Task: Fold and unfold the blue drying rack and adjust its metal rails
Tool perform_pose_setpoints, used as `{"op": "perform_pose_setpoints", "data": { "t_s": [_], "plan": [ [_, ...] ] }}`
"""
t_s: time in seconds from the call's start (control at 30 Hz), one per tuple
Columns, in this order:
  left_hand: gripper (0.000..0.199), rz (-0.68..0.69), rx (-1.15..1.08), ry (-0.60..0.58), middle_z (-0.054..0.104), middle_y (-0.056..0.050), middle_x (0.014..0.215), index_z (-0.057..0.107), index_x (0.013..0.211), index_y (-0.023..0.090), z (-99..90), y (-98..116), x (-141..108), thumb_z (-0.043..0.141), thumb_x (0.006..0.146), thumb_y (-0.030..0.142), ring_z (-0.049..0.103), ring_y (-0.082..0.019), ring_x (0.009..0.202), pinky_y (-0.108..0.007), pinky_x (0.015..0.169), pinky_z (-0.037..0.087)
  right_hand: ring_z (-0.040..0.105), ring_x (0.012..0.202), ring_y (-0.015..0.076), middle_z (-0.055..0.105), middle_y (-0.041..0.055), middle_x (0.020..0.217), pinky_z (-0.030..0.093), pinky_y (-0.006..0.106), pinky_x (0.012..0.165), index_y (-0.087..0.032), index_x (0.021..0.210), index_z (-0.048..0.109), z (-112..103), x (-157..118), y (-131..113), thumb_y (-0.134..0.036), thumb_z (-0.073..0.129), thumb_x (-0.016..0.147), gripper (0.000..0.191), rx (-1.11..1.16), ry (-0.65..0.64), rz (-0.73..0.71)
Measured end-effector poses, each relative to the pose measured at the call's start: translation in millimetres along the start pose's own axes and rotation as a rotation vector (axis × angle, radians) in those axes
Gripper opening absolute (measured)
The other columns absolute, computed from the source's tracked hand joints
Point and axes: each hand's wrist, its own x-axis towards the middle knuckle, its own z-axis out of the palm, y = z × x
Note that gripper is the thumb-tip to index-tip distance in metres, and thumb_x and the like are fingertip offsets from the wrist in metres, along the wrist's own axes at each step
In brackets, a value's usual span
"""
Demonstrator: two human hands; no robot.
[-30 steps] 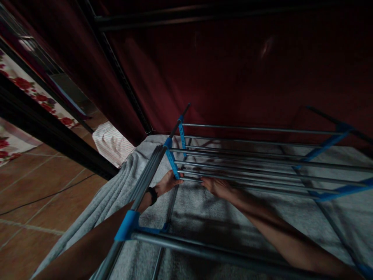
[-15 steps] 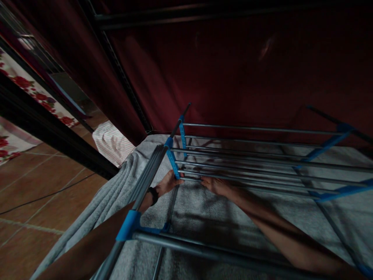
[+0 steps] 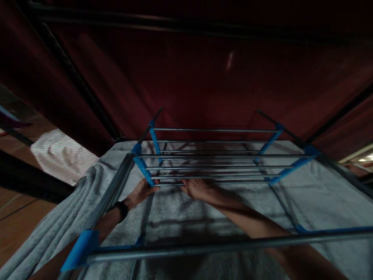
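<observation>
A rack of grey metal tubes (image 3: pixel 218 168) with blue plastic brackets (image 3: pixel 145 170) stands on a grey blanket. My left hand (image 3: pixel 142 192), with a dark band (image 3: pixel 121 210) at the wrist, is closed around the lower end of the left bracket, where a tube meets it. My right hand (image 3: pixel 196 189) reaches under the front tube and has its fingers closed on the lowest tube, a short way right of the left hand. Part of its fingers is hidden by the tubes.
The grey blanket (image 3: pixel 96 202) drapes over the left edge. A striped cloth (image 3: pixel 62 155) lies at the far left, above a brown tiled floor (image 3: pixel 17 233). Behind the rack hangs a dark red curtain (image 3: pixel 198 85) with a dark metal frame bar (image 3: pixel 145 24).
My view has turned to the right, so the rack and both hands appear further left and the rack's right side shows more. Both hands keep their places on the rack.
</observation>
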Motion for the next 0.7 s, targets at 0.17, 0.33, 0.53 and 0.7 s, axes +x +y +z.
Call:
{"op": "perform_pose_setpoints", "data": {
  "t_s": [0.17,0.33,0.53,0.7],
  "plan": [
    [0.049,-0.022,0.088,0.019,0.066,-0.002,0.07,0.067,0.075,0.022,-1.5,6.7,1.9,0.084,0.047,0.059,0.06,-0.023,0.069,-0.033,0.065,0.052,0.064,0.113,0.0281,0.068,0.0157,0.124,0.049,0.041,0.096,-0.017,0.119,0.064,-16.3,-34.0,27.3,-0.03,0.043,0.1,0.031,-0.051,-0.029,0.151],
    [0.054,-0.024,0.099,0.029,0.071,-0.005,0.079,0.068,0.076,0.023,-0.6,8.9,3.1,0.082,0.046,0.065,0.065,-0.028,0.08,-0.037,0.071,0.055,0.068,0.103,0.0236,0.073,0.0109,0.11,0.051,0.035,0.089,-0.019,0.11,0.065,-27.1,-54.6,44.1,-0.032,0.04,0.104,0.03,-0.032,-0.077,0.187],
    [0.056,-0.037,0.122,0.073,0.069,-0.003,0.071,0.067,0.072,0.024,1.0,-0.2,8.4,0.081,0.041,0.069,0.063,-0.026,0.072,-0.038,0.069,0.054,0.067,0.106,0.0217,0.072,0.0095,0.114,0.05,0.032,0.087,-0.018,0.111,0.064,-25.9,-52.4,46.7,-0.03,0.039,0.104,0.028,-0.003,-0.095,0.175],
    [0.059,-0.011,0.161,0.054,0.069,-0.005,0.072,0.067,0.074,0.022,0.9,-0.9,9.3,0.078,0.045,0.073,0.064,-0.027,0.073,-0.04,0.071,0.055,0.068,0.101,0.0218,0.073,0.0082,0.109,0.05,0.031,0.083,-0.02,0.108,0.065,-23.3,-51.3,50.4,-0.031,0.041,0.103,0.026,0.007,-0.096,0.18]
  ]
}}
